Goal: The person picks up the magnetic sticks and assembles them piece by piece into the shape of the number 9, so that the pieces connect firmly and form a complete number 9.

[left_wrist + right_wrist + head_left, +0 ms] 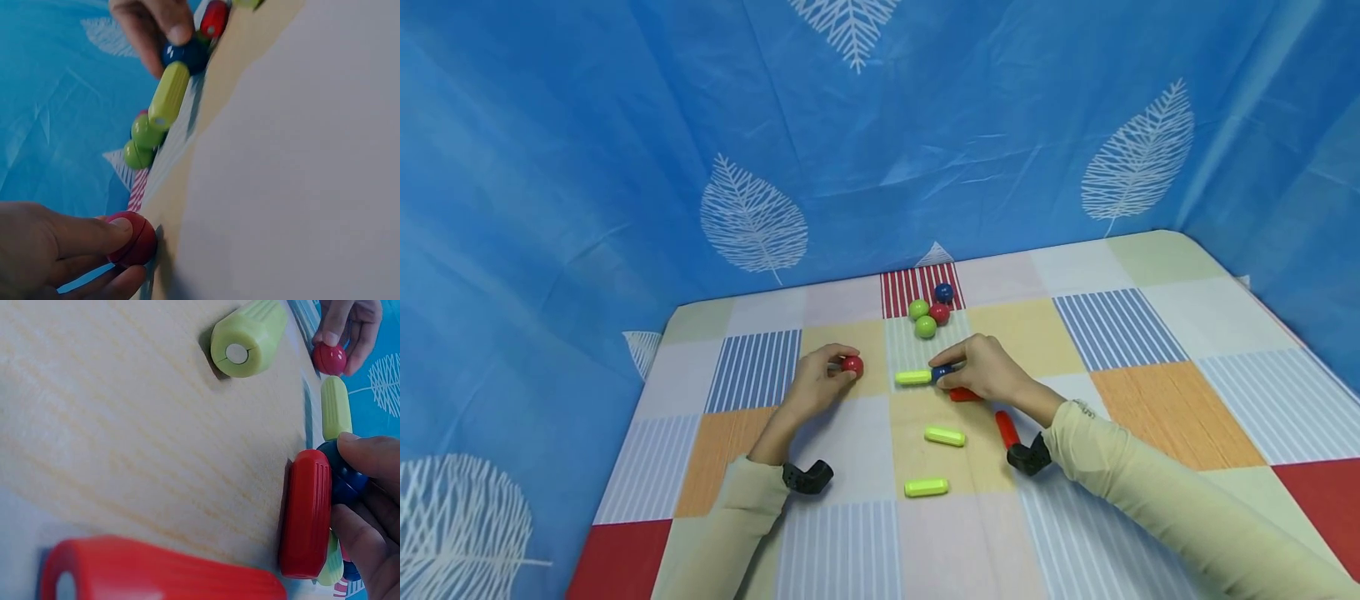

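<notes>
My left hand (817, 382) pinches a red ball (853, 366) at the left of the table's middle. Across from it my right hand (989, 372) holds a blue ball (347, 477) between thumb and fingers. A yellow-green ribbed rod (913, 377) sticks out from that blue ball towards the red ball, with a gap between them. Right against the blue ball in the right wrist view stands a red ribbed rod (306, 515); whether it is joined cannot be told. Partly hidden behind it is a light green piece (332, 564).
Beyond the hands, two green balls (925, 327), a red ball (939, 313) and a blue ball (943, 292) sit clustered. Nearer lie two yellow-green rods (944, 437) and, by the right wrist, another red rod (1007, 428). A blue curtain (925, 150) hangs behind the patchwork-covered table (955, 542).
</notes>
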Demonstrator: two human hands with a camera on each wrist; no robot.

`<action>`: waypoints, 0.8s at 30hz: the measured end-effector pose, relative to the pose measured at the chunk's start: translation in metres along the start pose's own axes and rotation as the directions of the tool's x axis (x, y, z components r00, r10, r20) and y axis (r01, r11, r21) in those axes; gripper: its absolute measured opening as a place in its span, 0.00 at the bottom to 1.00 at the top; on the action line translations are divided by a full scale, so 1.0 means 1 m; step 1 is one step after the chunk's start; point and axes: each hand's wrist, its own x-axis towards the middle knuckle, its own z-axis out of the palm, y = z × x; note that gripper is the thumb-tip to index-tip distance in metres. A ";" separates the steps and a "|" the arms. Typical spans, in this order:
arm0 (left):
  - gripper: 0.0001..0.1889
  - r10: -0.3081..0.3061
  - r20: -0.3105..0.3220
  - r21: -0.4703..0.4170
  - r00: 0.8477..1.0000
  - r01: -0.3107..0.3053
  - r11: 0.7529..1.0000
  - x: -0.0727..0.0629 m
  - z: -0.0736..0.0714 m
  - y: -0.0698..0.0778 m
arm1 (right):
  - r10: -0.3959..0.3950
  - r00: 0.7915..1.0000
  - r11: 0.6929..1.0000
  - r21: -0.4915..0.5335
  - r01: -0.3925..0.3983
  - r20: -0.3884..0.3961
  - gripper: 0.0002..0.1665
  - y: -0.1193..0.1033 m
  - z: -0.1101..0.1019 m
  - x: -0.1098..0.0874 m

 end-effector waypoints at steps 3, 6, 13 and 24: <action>0.16 -0.001 0.015 -0.022 1.000 0.001 1.000 -0.008 0.003 0.004 | -0.003 1.000 1.000 -0.010 0.003 0.003 0.16 -0.002 0.000 0.002; 0.16 0.008 0.039 -0.055 0.999 -0.005 0.998 -0.012 0.006 0.006 | -0.006 1.000 1.000 -0.018 0.007 0.011 0.16 -0.004 0.000 0.003; 0.16 0.084 0.116 -0.114 0.990 -0.071 0.991 -0.009 0.015 0.011 | 0.009 1.000 1.000 -0.018 -0.009 -0.003 0.16 0.000 0.000 0.002; 0.15 0.098 0.139 -0.118 0.985 -0.082 0.990 -0.008 0.019 0.014 | 0.013 1.000 0.999 -0.035 -0.013 0.011 0.16 -0.006 0.003 0.007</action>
